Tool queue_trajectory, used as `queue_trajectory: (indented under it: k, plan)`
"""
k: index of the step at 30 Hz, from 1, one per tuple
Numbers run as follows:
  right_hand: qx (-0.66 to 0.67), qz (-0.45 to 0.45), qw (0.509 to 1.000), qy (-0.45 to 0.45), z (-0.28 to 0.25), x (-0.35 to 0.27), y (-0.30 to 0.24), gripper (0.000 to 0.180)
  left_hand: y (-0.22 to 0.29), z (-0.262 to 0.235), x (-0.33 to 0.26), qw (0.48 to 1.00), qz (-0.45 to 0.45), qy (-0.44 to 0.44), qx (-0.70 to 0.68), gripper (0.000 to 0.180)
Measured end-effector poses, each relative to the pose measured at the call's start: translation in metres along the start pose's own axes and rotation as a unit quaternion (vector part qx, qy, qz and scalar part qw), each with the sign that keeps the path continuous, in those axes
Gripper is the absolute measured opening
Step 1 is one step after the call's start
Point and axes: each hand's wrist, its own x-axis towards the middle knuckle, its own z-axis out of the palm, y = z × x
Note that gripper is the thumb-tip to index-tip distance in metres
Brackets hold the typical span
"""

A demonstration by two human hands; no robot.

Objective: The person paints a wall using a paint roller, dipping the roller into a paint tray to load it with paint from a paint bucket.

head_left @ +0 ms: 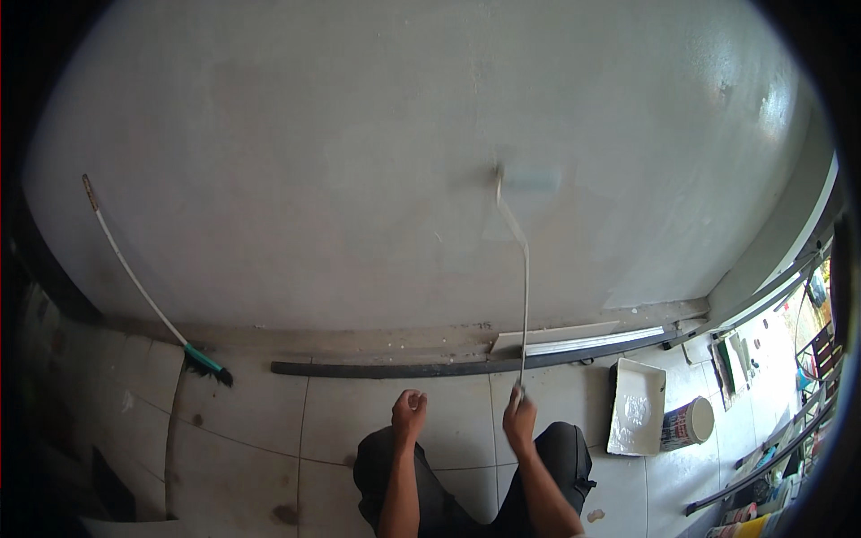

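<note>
My right hand [519, 417] is wrapped round the lower end of a long-handled paint roller [526, 287]. Its pale roller head, slightly blurred, lies against the grey wall [314, 179] right of the middle. Over my left knee my left hand [410, 409] is loosely curled, with nothing visible in it. A white paint tray [639, 408], wet with pale paint, rests on the floor to the right of my right knee. Beside the tray a paint bucket [689, 424] with a printed side is tilted.
A broom [143, 278] with green head and dark bristles leans on the wall at the left. Along the wall's foot lie a long dark strip [386, 369] and white strips [592, 341]. Metal railings and assorted items crowd the right edge. Pale tiles [242, 430] cover the floor.
</note>
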Motion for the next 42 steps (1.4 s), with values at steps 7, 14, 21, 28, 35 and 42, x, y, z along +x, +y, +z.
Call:
queue_trajectory:
  k: [7,14,21,28,35,42]
  plan:
    - [0.087,-0.051,0.995,0.003,-0.007,0.071,-0.082,0.05,-0.006,-0.001,-0.005,0.998,0.051,0.035,0.008,0.023]
    - [0.024,0.049,0.996,-0.068,0.039,-0.065,0.019,0.046,0.006,0.002,-0.005,0.999,0.023,0.001,0.037,0.026]
    - [0.018,0.065,0.997,-0.047,0.01,-0.06,-0.017,0.049,0.008,-0.006,-0.015,0.999,0.04,0.009,0.019,0.025]
    - [0.255,-0.036,0.965,-0.054,-0.055,0.036,-0.12,0.054,-0.001,-0.024,-0.016,0.995,0.066,0.053,-0.06,0.023]
    - [0.297,0.028,0.948,-0.113,-0.035,0.033,-0.09,0.057,0.002,-0.019,-0.015,0.996,0.051,0.044,-0.066,0.022]
    - [0.196,0.061,0.972,-0.111,0.067,-0.025,0.019,0.065,0.019,-0.015,-0.018,0.998,0.034,0.017,-0.049,0.021]
